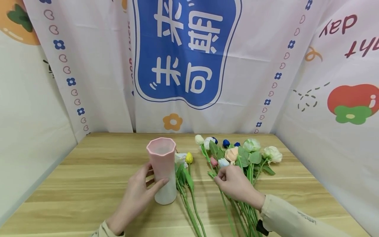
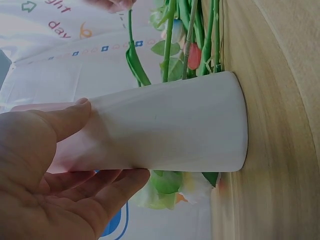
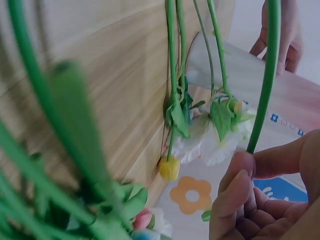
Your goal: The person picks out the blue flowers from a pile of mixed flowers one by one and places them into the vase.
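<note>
A tall vase (image 1: 165, 191), pink at its faceted rim and white below, stands upright on the table. My left hand (image 1: 137, 194) grips it from the left, thumb on the near side and fingers curled behind; the left wrist view shows the vase wall (image 2: 170, 125) between them. Over the flowers at the right, my right hand (image 1: 237, 186) pinches a green flower stem (image 3: 268, 70) between thumb and fingertips. Which bloom that stem carries, I cannot tell. Beneath this hand lie several artificial flowers, among them a peach rose (image 1: 231, 153) and a white tulip (image 1: 199, 139).
Between the vase and the right-hand bunch, a yellow tulip (image 1: 189, 158) and white blooms (image 1: 180, 159) lie with stems toward me. Wood-grain table (image 1: 88, 184) spreads around them. Printed cloth (image 1: 248, 82) hangs behind and along both sides.
</note>
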### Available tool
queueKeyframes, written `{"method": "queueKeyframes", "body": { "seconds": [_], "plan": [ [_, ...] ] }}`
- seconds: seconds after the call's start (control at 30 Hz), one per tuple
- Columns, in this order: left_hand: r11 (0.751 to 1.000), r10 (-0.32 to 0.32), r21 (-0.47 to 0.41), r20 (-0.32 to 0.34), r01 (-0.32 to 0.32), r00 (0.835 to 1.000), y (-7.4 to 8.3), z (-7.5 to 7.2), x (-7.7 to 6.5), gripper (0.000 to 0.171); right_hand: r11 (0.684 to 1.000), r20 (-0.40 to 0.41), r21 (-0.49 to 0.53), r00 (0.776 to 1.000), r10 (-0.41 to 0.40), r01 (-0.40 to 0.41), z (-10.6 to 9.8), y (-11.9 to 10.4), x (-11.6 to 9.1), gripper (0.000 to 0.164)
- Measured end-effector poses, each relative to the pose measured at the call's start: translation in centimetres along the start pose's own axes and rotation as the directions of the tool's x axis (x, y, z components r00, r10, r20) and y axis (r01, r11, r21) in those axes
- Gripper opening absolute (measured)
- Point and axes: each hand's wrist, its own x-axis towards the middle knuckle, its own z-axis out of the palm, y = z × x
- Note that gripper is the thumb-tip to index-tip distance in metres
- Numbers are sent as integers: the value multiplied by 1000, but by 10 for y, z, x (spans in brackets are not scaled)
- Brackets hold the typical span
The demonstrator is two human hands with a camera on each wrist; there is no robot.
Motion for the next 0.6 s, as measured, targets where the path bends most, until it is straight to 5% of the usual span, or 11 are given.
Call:
{"method": "queueKeyframes", "body": {
  "seconds": [0.27, 0.6],
  "plan": [
    [1000, -9, -11, 2, 9, 1000, -1, 1, -1, 63, 996, 8, -34, 996, -84, 84, 12, -15, 7, 27],
    [1000, -2, 1, 2, 2, 1000, -1, 0, -1, 64, 997, 32, -41, 997, -71, 72, 31, -27, 13, 35]
  ]
}}
